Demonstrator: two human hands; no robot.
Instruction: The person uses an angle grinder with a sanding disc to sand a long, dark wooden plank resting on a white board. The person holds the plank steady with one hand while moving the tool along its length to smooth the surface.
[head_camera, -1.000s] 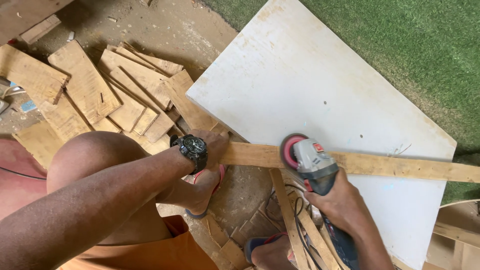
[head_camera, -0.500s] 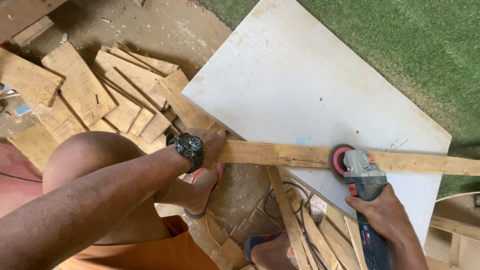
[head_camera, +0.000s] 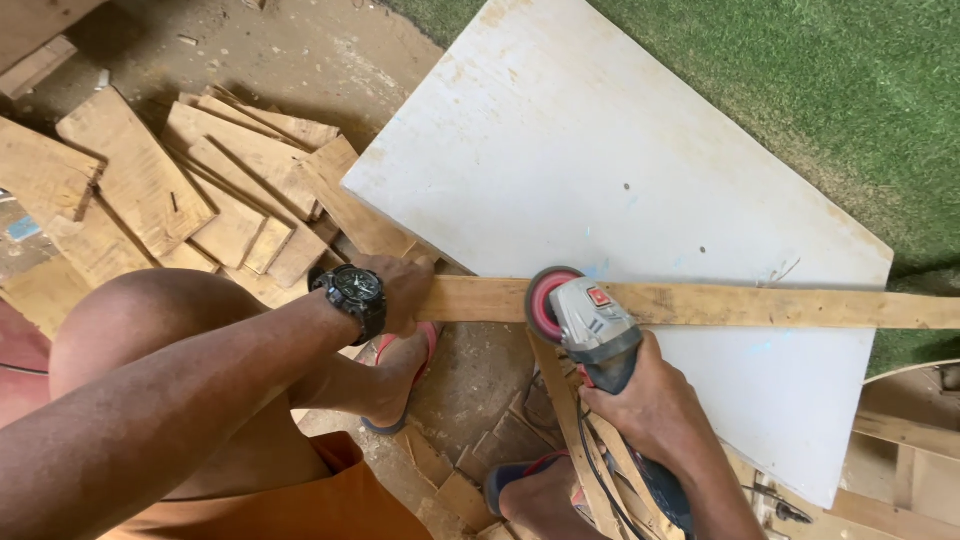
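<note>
A long wooden strip (head_camera: 740, 305) lies across the near edge of a white board (head_camera: 600, 170). My left hand (head_camera: 400, 290), with a black wristwatch (head_camera: 352, 292) on the wrist, presses down on the strip's left end. My right hand (head_camera: 650, 410) grips the body of a grey angle grinder (head_camera: 590, 325). Its red sanding disc (head_camera: 545, 303) sits against the near edge of the strip, just right of my left hand.
Several cut planks (head_camera: 200, 190) are piled on the dirt floor at the left. More wood strips and a black cable (head_camera: 590, 450) lie under the grinder by my sandalled feet (head_camera: 405, 375). Green turf (head_camera: 830, 90) lies beyond the board.
The grinder slid right along the strip, then came back left to a spot near my left hand. My left hand stayed on the strip's end.
</note>
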